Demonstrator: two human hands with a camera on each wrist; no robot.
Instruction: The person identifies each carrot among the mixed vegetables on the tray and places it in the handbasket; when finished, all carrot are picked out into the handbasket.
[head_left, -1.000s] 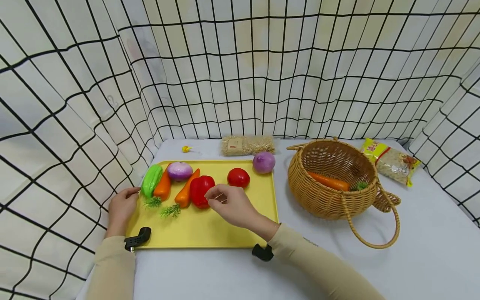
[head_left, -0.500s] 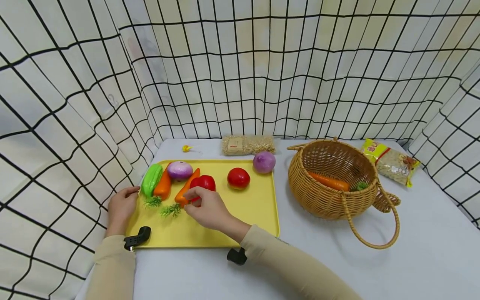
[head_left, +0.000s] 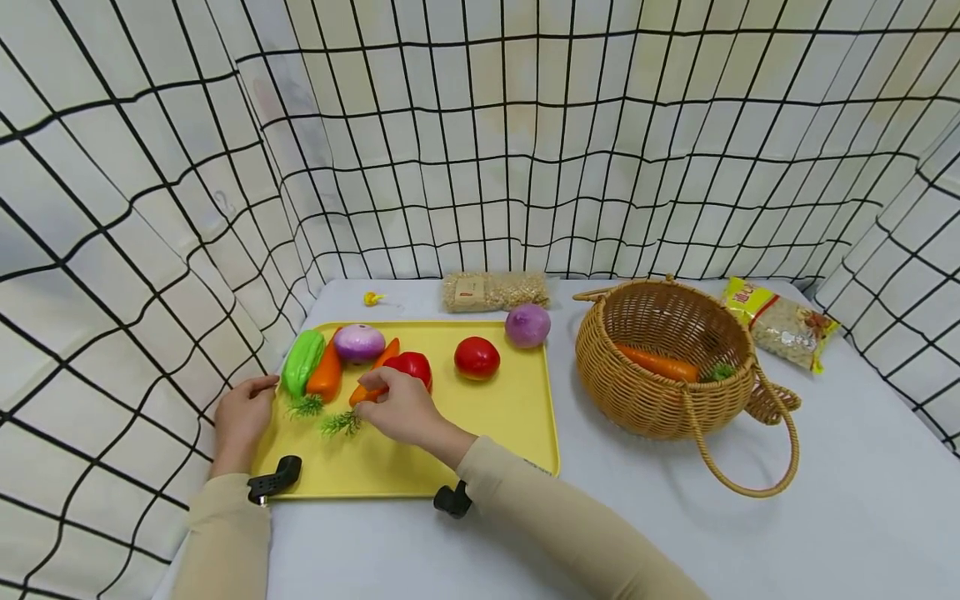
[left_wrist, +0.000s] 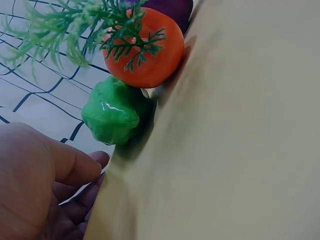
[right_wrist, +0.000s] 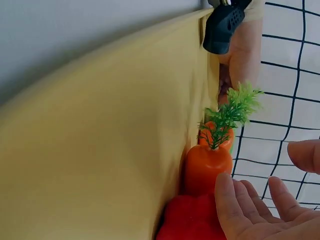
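On the yellow tray, my right hand hovers over a carrot with a leafy top, thumb and fingers apart. In the right wrist view its fingertips are right beside the carrot and the red bell pepper, which the hand partly hides in the head view. My left hand pinches the tray's left rim, thumb and fingers meeting at the edge in the left wrist view. Close by lie a green ridged vegetable, another carrot and a purple onion.
A tomato and a second purple onion sit at the tray's right. Beyond stands a wicker basket holding a carrot, its handle lying forward. Two food bags and a small yellow item lie behind. Netting surrounds the table.
My right hand has moved left and slightly down, from beside the bell pepper to over the carrot. The left hand has stayed at the tray's rim.
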